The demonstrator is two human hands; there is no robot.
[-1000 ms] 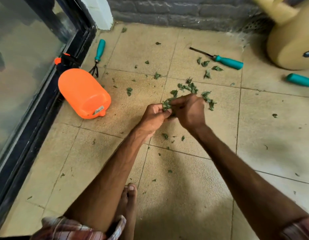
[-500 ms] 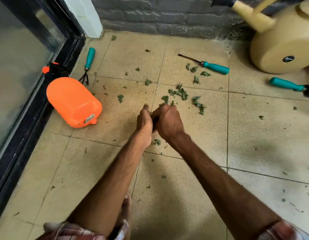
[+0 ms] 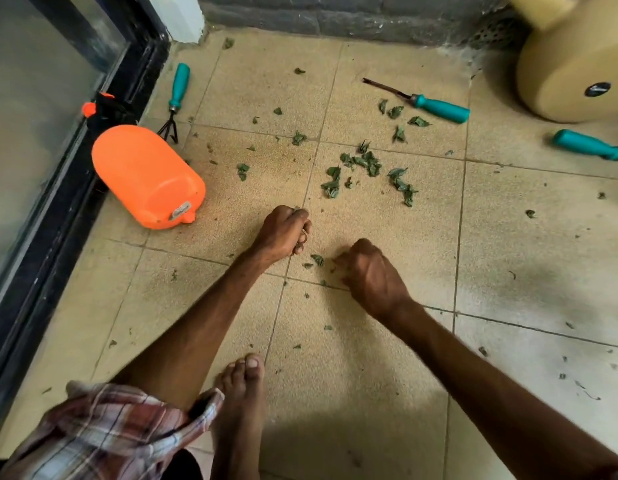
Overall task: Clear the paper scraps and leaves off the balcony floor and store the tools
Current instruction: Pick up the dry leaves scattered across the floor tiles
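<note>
**Leaf scraps (image 3: 367,165) ahead of both hands, one piece between them**

I see the main scatter of leaf scraps on the balcony floor (image 3: 508,237), just beyond both hands. It runs as a loose band across the view, and loose bits trail on towards the far wall.

One small leaf (image 3: 318,260) lies between the hands, just beside the right hand (image 3: 371,273). That hand is knuckles-up with its fingers curled down to the tile. Its back hides the fingertips, so I cannot tell whether they have pinched anything.

The left hand (image 3: 283,233) sits apart from it, closed in a fist. A trace of green shows at the knuckles, so I judge it holds gathered scraps.

The left hand is nearer the main band, but the right hand looks the freer one to do the picking.

An orange sprayer tank (image 3: 148,174) lies on its side to the left, its contents unseen. A beige watering can (image 3: 574,64) stands far right, its inside hidden. No bin or bag shows.

The hand rake (image 3: 177,95), the teal-handled weeder (image 3: 439,107) and a third teal handle (image 3: 588,144) lie untouched.
</note>
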